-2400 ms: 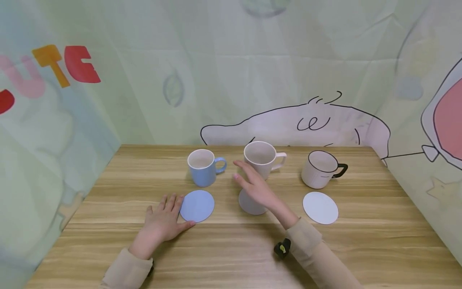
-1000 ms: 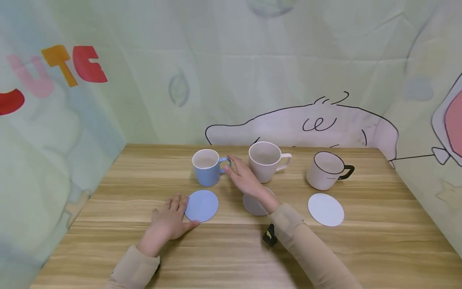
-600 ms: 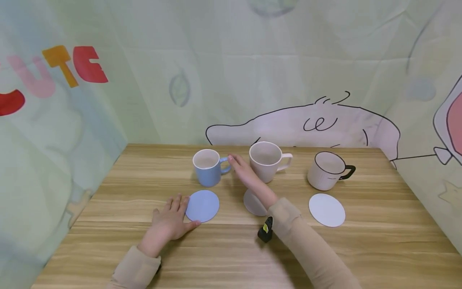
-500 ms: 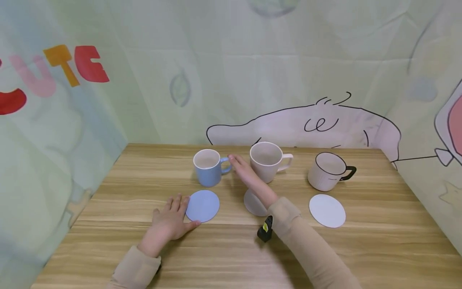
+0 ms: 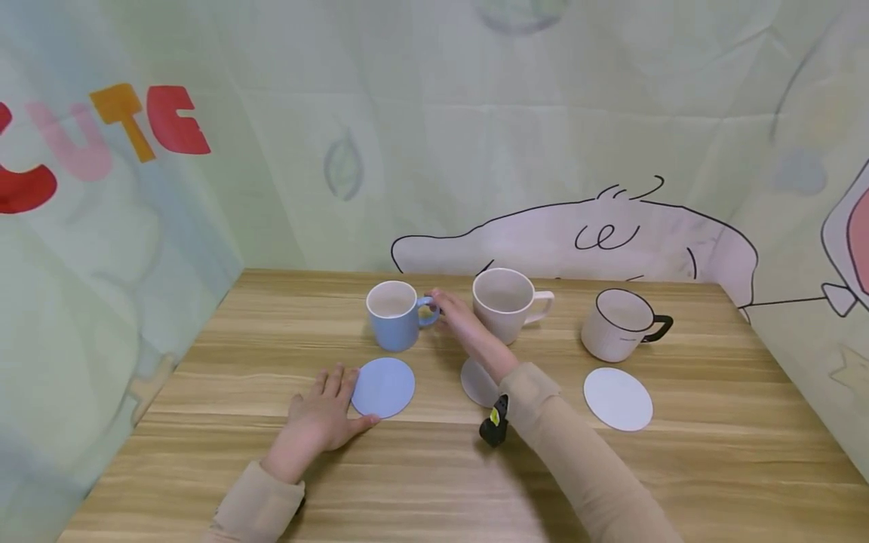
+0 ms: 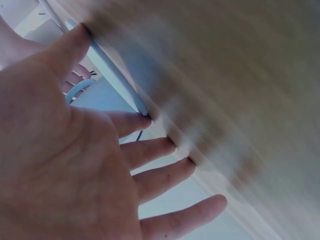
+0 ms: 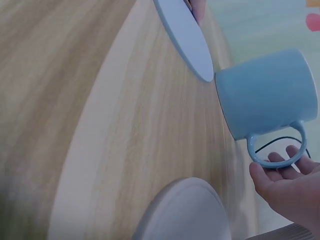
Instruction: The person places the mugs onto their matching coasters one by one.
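A light-blue mug (image 5: pixel 395 329) stands behind a round blue coaster (image 5: pixel 384 388) on the wooden table. My right hand (image 5: pixel 468 326) reaches across to its handle, with the thumb on one side and the fingers curled at the loop, as the right wrist view of the mug (image 7: pixel 270 95) shows. My left hand (image 5: pixel 324 416) lies spread on the table, thumb and index fingertip at the blue coaster's edge; its fingers (image 6: pixel 165 180) are straight. Partly behind my right forearm are a pale pinkish mug (image 5: pixel 501 305) and a grey coaster (image 5: pixel 477 383).
To the right stands a white mug with a black rim and handle (image 5: pixel 616 328), behind a white coaster (image 5: pixel 618 399). A printed fabric backdrop (image 5: pixel 434 173) rises at the table's far edge and sides. A small black device (image 5: pixel 494 424) sits at my right wrist.
My right hand has moved left from in front of the pinkish mug to the blue mug's handle, and its fingers have curled there. My left hand stays by the blue coaster.
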Motion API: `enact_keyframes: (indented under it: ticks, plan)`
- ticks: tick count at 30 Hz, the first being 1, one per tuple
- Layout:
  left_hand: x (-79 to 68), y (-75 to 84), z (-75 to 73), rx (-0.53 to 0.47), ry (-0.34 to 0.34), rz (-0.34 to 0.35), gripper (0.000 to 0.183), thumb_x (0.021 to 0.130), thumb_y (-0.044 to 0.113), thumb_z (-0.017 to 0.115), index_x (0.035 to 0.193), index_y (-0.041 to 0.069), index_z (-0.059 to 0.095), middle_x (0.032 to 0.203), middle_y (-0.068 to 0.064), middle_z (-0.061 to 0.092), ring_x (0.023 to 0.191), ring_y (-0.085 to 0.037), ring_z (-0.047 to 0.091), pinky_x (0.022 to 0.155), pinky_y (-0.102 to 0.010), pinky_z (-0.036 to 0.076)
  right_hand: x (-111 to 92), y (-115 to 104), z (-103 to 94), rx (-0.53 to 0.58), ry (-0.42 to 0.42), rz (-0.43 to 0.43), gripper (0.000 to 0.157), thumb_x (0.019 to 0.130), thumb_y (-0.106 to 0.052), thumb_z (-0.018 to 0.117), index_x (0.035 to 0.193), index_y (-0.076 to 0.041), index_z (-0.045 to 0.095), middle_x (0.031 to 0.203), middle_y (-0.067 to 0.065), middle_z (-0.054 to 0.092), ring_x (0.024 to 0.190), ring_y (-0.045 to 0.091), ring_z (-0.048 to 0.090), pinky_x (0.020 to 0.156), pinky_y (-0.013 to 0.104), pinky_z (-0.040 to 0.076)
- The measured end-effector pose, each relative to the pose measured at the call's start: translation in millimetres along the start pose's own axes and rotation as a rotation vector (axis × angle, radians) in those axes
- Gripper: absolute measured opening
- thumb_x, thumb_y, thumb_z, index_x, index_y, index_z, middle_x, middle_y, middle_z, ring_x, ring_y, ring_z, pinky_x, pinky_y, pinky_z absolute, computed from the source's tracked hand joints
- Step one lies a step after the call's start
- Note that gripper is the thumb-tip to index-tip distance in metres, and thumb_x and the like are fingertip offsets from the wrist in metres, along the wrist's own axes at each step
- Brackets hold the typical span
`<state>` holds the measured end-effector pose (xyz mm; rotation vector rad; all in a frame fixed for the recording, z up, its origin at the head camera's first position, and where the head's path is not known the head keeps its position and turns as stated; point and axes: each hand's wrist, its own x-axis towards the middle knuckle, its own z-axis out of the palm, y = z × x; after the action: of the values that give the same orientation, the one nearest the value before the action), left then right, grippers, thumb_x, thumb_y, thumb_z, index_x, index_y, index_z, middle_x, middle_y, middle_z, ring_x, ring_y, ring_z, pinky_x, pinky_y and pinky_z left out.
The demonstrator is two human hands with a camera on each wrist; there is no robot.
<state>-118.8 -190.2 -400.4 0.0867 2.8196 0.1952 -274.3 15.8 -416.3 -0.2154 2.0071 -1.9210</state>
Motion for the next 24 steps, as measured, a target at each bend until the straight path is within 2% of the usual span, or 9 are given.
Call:
enact_keyframes:
  ticks: [7, 10, 17, 24]
  plan:
    - [1.5, -0.1, 1.6, 0.009, 0.002, -0.004, 0.089, 0.088, 0.060, 0.055, 0.150, 0.003, 0.027, 0.157, -0.026, 0.022, 0.142, -0.048, 0.025, 0.099, -0.071, 0.034, 10, 7, 1.9, 0.103, -0.002, 0.018, 0.039, 0.104, -0.027, 0.038, 0.118, 0.006, 0.055, 0.123, 0.026, 0.051, 0.120, 0.031, 0.049, 0.109, 0.045, 0.040]
    - [1.3, 1.1, 1.4, 0.001, 0.003, -0.002, 0.088, 0.088, 0.059, 0.056, 0.150, 0.003, 0.028, 0.156, -0.026, 0.022, 0.142, -0.048, 0.025, 0.099, -0.071, 0.034, 13, 9, 3.2, 0.135, 0.005, 0.012, 0.035, 0.103, -0.026, 0.042, 0.109, 0.004, 0.058, 0.114, 0.025, 0.054, 0.112, 0.031, 0.052, 0.103, 0.040, 0.045]
    - [0.1, 2.7, 1.2, -0.007, 0.011, 0.000, 0.088, 0.087, 0.058, 0.057, 0.149, 0.003, 0.029, 0.156, -0.025, 0.024, 0.141, -0.048, 0.026, 0.097, -0.071, 0.036, 16, 11, 5.1, 0.157, 0.039, 0.008, 0.026, 0.099, -0.028, 0.052, 0.084, -0.009, 0.061, 0.089, 0.010, 0.055, 0.089, 0.022, 0.055, 0.083, 0.031, 0.049]
    - [-0.3, 1.5, 0.2, 0.005, 0.011, -0.009, 0.087, 0.088, 0.058, 0.056, 0.149, 0.002, 0.029, 0.156, -0.025, 0.024, 0.141, -0.048, 0.026, 0.097, -0.070, 0.037, 21, 11, 8.8, 0.123, 0.037, -0.004, 0.027, 0.097, -0.026, 0.055, 0.075, -0.012, 0.057, 0.073, -0.002, 0.053, 0.073, 0.010, 0.052, 0.075, 0.027, 0.046]
